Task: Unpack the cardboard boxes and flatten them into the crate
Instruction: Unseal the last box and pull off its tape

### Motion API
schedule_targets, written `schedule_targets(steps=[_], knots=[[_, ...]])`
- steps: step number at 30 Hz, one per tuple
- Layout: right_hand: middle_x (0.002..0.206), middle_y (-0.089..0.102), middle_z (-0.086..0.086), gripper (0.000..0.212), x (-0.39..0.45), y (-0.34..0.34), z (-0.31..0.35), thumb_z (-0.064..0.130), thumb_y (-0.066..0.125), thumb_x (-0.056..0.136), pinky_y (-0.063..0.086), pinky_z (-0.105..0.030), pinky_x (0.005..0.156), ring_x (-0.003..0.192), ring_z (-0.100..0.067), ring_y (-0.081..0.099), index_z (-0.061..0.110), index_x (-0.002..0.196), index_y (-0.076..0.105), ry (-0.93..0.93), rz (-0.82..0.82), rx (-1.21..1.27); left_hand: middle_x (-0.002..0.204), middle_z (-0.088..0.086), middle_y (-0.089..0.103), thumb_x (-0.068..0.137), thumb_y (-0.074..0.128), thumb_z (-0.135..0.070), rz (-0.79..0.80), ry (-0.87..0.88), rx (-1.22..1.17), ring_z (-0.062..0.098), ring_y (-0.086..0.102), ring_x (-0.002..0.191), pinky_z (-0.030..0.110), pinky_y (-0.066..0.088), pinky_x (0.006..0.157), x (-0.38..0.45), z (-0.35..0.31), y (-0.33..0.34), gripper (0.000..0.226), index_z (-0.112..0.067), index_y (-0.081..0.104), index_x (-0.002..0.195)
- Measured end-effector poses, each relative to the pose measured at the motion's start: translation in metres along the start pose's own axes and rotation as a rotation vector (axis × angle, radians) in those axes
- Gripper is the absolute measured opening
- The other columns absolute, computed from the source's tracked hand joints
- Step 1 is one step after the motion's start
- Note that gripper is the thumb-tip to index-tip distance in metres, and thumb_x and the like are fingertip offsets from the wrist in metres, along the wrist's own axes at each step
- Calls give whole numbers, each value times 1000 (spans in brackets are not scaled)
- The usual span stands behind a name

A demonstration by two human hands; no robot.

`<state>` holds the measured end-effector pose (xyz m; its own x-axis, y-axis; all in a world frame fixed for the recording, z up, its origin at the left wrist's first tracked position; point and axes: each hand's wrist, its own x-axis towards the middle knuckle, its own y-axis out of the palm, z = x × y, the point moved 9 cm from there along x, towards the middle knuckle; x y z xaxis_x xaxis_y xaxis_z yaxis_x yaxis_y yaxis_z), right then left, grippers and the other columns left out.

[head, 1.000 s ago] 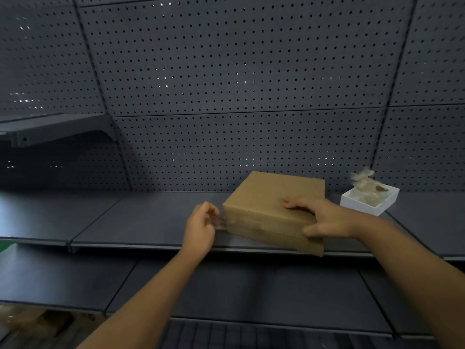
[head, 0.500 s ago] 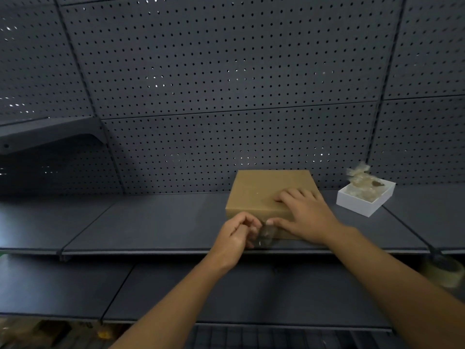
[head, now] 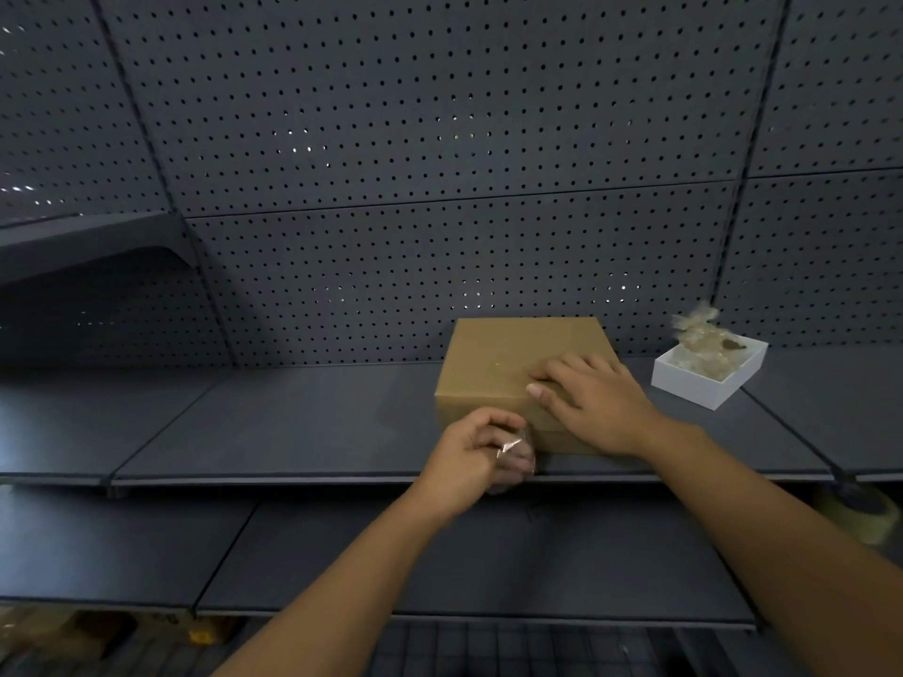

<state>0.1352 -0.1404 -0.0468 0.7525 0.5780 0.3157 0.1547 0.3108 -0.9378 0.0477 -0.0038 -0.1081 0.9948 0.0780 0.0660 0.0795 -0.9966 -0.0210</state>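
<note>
Closed box [head: 503, 364] on the shelf [head: 273, 422], near its front edge, flat face up; its sides run roughly square to the shelf, and no long axis is evident. Right hand [head: 593, 408] lies flat on the lid, fingers straight, pointing left. Left hand [head: 476, 454], at the box's front face, fingers curled, pinches clear tape [head: 510, 449]. White tray [head: 708, 373] stands right of the box, apart.

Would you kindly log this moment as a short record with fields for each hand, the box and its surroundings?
left hand: pinches clear tape at the box's front
right hand: flat on the box top
cardboard box: closed, on the shelf
white tray: right of the box, holds crumpled tape
tape roll: lower shelf, far right
</note>
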Motion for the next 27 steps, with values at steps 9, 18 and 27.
schedule_targets(steps=[9,18,27], knots=[[140,50,16,59,3,1,-1,75,27,96,29,-43,109,131,-19,41,38,136,49,11,44,3,97,16,60,82,35,21,-137,67,246,-6,61,78,24,52,57,5,3,-20,48,-9,66,102],[116,49,18,60,22,-3,-4,90,34,81,30,-49,100,118,-16,40,41,108,56,81,77,63,105,-2,52,94,39,-5,121,124,244,5,47,69,23,43,63,-10,-8,-16,38,-26,48,124],[112,48,19,65,16,-2,-8,90,29,82,27,-42,94,113,-14,39,39,109,58,60,12,79,62,-7,51,95,39,-8,-16,189,521,11,43,56,30,35,56,-22,-19,-47,29,-20,65,92]])
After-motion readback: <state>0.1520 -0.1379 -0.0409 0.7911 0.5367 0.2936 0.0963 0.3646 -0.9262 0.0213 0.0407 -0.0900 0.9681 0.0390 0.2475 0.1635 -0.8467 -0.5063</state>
